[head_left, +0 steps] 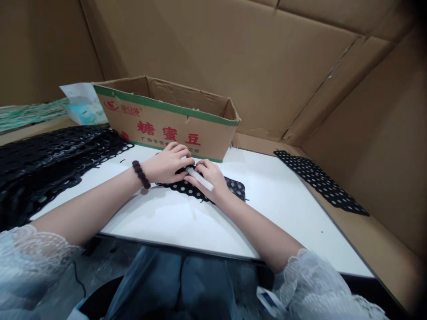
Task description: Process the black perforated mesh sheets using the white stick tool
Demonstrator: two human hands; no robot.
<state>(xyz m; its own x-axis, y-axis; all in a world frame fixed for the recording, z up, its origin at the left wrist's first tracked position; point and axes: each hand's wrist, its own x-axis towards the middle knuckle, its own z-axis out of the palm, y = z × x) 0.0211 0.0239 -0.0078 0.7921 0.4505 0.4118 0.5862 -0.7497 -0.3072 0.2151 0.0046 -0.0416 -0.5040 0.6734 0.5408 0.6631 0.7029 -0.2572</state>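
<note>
A black perforated sheet (pixel 233 186) lies flat on the white table (pixel 273 200) in front of a cardboard box. My left hand (pixel 168 163), with a dark bead bracelet on the wrist, rests palm down on the sheet's left part, fingers curled onto it. My right hand (pixel 210 175) is closed round a thin white stick (pixel 200 178) and holds its tip against the sheet, right beside the left fingers. Most of the sheet's middle is hidden under both hands.
An open cardboard box (pixel 167 122) with red print stands behind the hands. A thick pile of black perforated sheets (pixel 50 160) fills the left of the table. Another such sheet (pixel 320 180) lies at the right. A tissue pack (pixel 83 104) sits far left. Cardboard walls enclose the table.
</note>
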